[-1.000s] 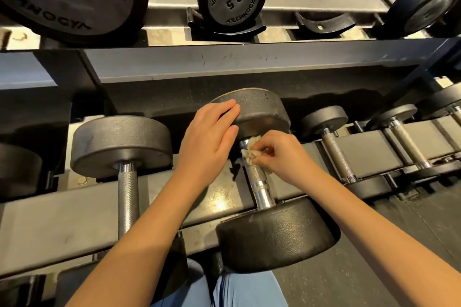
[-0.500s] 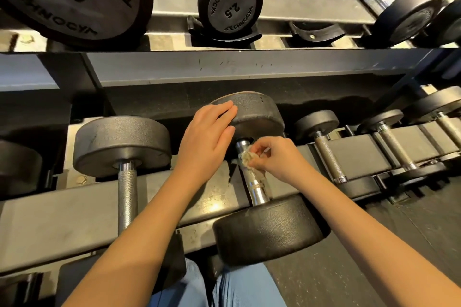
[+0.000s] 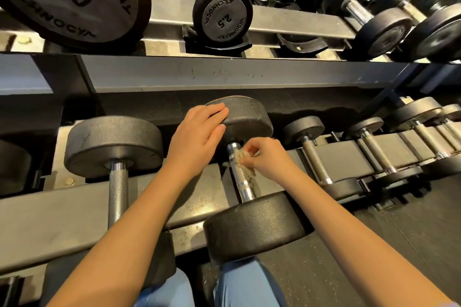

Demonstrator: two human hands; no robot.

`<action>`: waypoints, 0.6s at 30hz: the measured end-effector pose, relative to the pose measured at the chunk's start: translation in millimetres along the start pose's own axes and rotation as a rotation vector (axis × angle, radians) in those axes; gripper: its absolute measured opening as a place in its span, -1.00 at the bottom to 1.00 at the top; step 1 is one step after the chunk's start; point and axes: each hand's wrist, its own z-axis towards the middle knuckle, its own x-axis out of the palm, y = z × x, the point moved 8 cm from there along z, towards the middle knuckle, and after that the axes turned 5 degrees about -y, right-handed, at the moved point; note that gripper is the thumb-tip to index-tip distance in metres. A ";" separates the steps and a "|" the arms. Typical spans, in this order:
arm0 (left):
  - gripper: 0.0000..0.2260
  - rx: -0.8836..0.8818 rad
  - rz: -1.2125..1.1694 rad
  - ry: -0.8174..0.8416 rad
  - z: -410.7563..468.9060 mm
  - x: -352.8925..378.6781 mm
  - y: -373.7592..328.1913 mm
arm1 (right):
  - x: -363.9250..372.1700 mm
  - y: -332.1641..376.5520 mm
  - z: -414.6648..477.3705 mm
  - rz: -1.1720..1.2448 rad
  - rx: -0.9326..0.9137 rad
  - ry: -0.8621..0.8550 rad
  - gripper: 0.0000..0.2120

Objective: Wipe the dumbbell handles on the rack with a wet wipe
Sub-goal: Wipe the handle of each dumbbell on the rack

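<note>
One handle (image 3: 240, 182) underway: right grip (image 3: 270, 159) pinches the wipe (image 3: 242, 156) against it.
Left grip (image 3: 197, 137): flat, holding nothing, on the dumbbell end (image 3: 249, 117).
Remaining: other handles (image 3: 118, 189), I'd judge.

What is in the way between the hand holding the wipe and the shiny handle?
Nothing visible. The right hand pinches the wet wipe right against the handle. The left hand rests on the dumbbell's far head, beside the handle, not across it.

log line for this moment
step: wiping knurled chrome dumbbell handle | right hand: pinches crumpled pale wet wipe | left hand: rests on black dumbbell head
</note>
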 end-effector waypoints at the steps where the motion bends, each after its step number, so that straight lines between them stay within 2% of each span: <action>1: -0.65 0.000 0.002 0.006 0.1 0.1 0.2 | 0.3 -0.6 1.1 0.019 0.008 -0.015 -0.89; 5: -0.64 0.002 0.006 0.031 -0.4 0.3 2.1 | 1.8 -4.2 -0.6 0.031 0.033 0.008 -0.86; 11: -0.55 0.009 -0.011 0.044 -2.4 1.2 1.0 | 4.1 2.1 -10.8 -0.082 0.007 0.068 -0.98; 18: -0.58 -0.006 -0.059 0.036 -12.2 6.2 0.8 | 14.7 -15.1 -17.7 -0.040 0.146 0.146 -0.88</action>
